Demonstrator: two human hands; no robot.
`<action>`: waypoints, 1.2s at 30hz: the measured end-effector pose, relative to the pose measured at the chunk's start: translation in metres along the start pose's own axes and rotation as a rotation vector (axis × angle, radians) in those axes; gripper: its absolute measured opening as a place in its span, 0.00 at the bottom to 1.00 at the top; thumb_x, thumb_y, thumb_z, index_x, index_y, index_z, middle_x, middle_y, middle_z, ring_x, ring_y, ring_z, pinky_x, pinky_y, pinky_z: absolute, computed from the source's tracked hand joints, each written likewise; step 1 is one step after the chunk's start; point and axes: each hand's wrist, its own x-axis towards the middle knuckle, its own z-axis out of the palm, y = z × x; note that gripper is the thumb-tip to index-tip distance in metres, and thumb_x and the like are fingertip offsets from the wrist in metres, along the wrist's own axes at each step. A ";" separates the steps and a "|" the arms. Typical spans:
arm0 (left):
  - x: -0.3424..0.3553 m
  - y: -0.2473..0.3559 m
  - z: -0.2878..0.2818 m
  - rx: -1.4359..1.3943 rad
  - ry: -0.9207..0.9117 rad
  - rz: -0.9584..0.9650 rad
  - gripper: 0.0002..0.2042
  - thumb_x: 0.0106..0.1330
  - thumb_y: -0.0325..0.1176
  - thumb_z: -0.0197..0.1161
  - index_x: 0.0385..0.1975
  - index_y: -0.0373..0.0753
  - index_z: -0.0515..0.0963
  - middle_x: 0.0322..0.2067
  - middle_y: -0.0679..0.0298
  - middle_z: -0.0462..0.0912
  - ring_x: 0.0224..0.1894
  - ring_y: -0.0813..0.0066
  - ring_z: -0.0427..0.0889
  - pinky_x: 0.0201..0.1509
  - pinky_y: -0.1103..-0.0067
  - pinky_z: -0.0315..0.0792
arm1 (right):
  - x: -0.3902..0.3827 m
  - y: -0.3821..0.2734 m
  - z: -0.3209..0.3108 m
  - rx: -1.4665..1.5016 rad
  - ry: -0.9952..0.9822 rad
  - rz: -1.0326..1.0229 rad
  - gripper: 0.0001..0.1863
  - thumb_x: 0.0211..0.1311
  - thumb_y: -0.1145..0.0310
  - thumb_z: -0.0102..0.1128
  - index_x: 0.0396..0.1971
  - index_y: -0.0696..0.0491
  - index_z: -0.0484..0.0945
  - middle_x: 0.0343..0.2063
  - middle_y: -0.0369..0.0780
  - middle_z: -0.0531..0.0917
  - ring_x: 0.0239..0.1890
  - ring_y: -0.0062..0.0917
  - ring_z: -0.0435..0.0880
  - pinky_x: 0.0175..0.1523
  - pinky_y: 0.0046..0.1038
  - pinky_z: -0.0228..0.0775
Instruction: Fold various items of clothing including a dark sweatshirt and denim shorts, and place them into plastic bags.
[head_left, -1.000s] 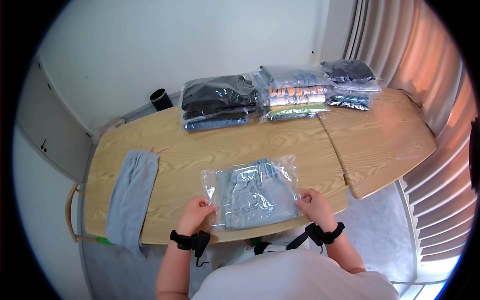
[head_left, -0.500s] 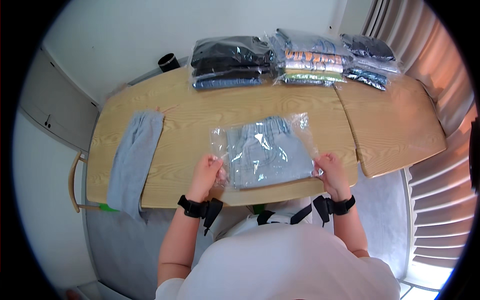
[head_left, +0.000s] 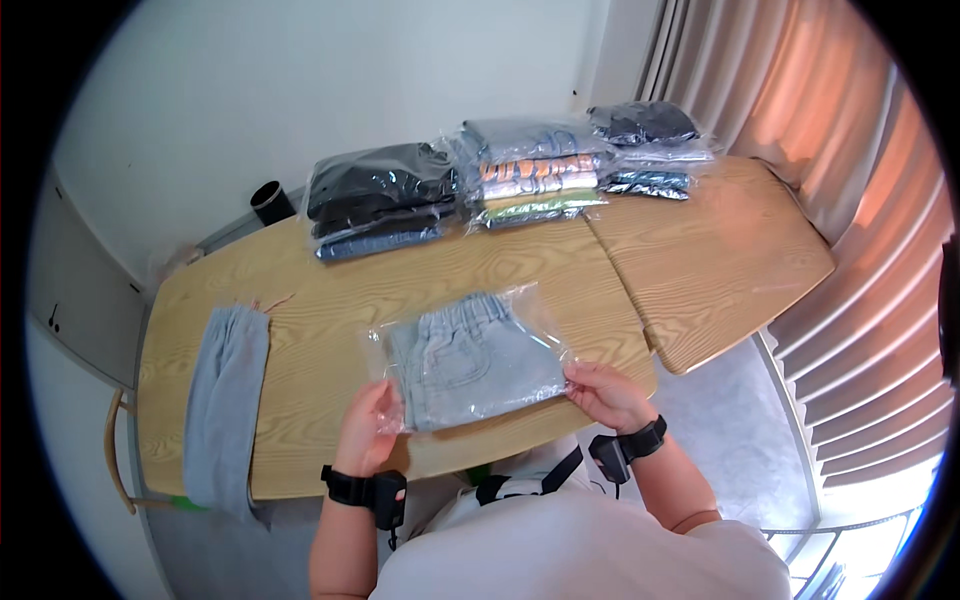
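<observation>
Folded light-blue jeans (head_left: 480, 365) with an elastic waistband lie inside a clear plastic bag (head_left: 545, 318) near the front edge of the wooden table. My left hand (head_left: 372, 415) pinches the bag's near left corner. At its right edge, my right hand (head_left: 605, 393) grips the plastic between thumb and fingers. The waistband points away from me. Apart from the bag, grey-blue trousers (head_left: 228, 400) lie lengthwise on the table to the left, their leg ends hanging over the front edge.
Stacks of bagged clothes line the far side: dark garments (head_left: 380, 190), a mixed-colour stack (head_left: 535, 170) and a smaller stack (head_left: 645, 140). A black bin (head_left: 271, 202) stands behind the table (head_left: 330, 310). A wooden chair (head_left: 118, 450) is at the left, curtains (head_left: 800, 130) at the right.
The view has turned right, so the table and stacks sit lower and further left. Both hands still hold the bag, which now lies slightly tilted with its right side higher.
</observation>
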 end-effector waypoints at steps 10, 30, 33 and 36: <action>-0.021 -0.009 0.030 0.132 -0.057 0.030 0.04 0.65 0.27 0.53 0.36 0.37 0.67 0.32 0.63 0.75 0.30 0.75 0.77 0.31 0.77 0.74 | 0.020 0.010 0.028 0.672 -0.021 -0.207 0.18 0.67 0.58 0.46 0.51 0.54 0.68 0.52 0.42 0.73 0.57 0.30 0.68 0.64 0.36 0.56; -0.039 -0.011 -0.021 0.621 0.026 0.198 0.13 0.69 0.39 0.50 0.23 0.40 0.70 0.20 0.66 0.77 0.21 0.81 0.75 0.24 0.86 0.66 | 0.036 0.016 0.082 0.327 0.110 0.156 0.19 0.65 0.68 0.51 0.54 0.55 0.65 0.52 0.40 0.73 0.54 0.28 0.72 0.62 0.33 0.63; -0.036 -0.019 -0.035 0.758 0.110 0.386 0.15 0.70 0.39 0.49 0.21 0.38 0.69 0.19 0.66 0.77 0.19 0.82 0.72 0.24 0.85 0.64 | 0.017 -0.015 0.072 0.355 0.069 0.110 0.21 0.64 0.69 0.52 0.56 0.55 0.64 0.55 0.39 0.71 0.57 0.28 0.70 0.63 0.33 0.61; -0.042 -0.024 -0.032 0.869 0.155 0.492 0.17 0.69 0.37 0.49 0.19 0.36 0.70 0.17 0.65 0.75 0.18 0.80 0.70 0.24 0.83 0.63 | -0.004 -0.055 0.067 0.331 0.105 0.025 0.22 0.64 0.69 0.52 0.57 0.56 0.63 0.55 0.39 0.71 0.57 0.29 0.70 0.63 0.33 0.61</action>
